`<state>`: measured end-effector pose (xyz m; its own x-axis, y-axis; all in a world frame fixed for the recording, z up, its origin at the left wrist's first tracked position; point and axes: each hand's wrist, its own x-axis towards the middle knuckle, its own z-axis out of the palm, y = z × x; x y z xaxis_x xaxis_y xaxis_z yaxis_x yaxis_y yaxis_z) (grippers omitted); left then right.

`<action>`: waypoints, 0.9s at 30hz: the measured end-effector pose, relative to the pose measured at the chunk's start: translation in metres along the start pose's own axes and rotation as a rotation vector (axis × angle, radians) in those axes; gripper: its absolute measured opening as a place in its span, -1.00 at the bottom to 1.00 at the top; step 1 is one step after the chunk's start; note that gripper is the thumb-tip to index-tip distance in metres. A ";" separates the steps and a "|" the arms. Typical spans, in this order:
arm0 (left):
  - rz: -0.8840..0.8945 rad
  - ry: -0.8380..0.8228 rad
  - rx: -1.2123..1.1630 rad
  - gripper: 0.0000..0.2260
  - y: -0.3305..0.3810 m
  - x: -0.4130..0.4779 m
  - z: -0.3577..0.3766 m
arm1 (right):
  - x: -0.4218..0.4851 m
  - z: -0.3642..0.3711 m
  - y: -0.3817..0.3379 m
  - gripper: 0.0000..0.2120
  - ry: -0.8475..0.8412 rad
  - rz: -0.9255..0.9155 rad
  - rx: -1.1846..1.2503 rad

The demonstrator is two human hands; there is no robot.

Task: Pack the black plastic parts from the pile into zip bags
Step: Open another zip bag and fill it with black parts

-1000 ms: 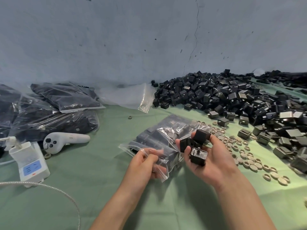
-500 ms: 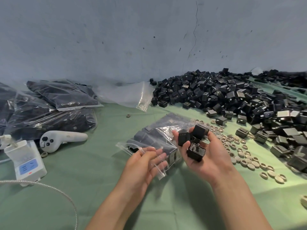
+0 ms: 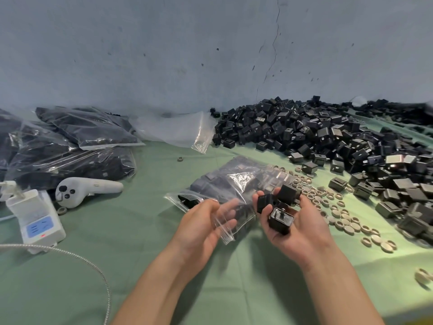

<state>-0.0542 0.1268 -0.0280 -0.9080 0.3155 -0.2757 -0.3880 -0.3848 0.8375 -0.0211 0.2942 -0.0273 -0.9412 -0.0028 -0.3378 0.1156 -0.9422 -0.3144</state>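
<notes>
Left hand (image 3: 199, 225) hazy behind zip bag (image 3: 234, 181)

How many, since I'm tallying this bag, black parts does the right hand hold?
3 black parts in the right hand: one at the fingertips, one beside the zip bag, one on the palm. Others may hide beneath.

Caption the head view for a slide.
Right hand holds black plastic parts beside a part-filled zip bag whose mouth the left hand holds.
</notes>
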 end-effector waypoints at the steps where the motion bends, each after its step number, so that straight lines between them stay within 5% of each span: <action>1: -0.011 -0.001 -0.007 -0.89 0.000 0.000 -0.001 | -0.002 0.001 0.001 -0.85 -0.005 -0.001 0.001; 23: -0.029 0.026 0.371 -0.81 0.004 0.006 0.006 | -0.018 -0.006 0.008 -0.88 0.082 -0.048 0.038; 27: -0.040 0.054 0.238 -0.86 0.009 0.004 0.006 | -0.015 -0.008 0.008 -0.77 0.094 -0.065 0.099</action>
<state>-0.0607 0.1301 -0.0182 -0.9021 0.2772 -0.3307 -0.3819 -0.1558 0.9110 -0.0037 0.2895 -0.0321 -0.9112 0.0868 -0.4027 0.0189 -0.9677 -0.2513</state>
